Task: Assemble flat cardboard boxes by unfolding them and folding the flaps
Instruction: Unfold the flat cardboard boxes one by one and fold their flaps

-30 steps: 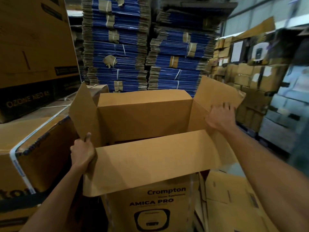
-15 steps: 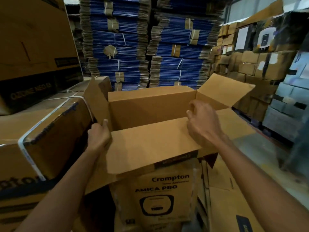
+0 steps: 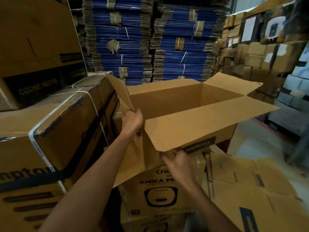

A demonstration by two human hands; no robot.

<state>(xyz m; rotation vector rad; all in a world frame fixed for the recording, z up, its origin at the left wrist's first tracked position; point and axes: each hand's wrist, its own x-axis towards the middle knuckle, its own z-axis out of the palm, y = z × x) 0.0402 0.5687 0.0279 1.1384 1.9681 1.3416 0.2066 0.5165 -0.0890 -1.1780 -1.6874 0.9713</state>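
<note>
left hand [image 3: 132, 121] gripping box [image 3: 167, 99] flap, right hand [image 3: 177, 162] under near flap

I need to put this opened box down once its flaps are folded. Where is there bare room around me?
Bare floor shows right of the open box, before the stacked cartons. The strapped carton offers a flat top on the left. Flattened boxes crowd the lower right.

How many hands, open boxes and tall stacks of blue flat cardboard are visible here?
hands: 2, left hand and right hand
open box: 1
blue stacks: 2, left stack and right stack
total: 5
</note>
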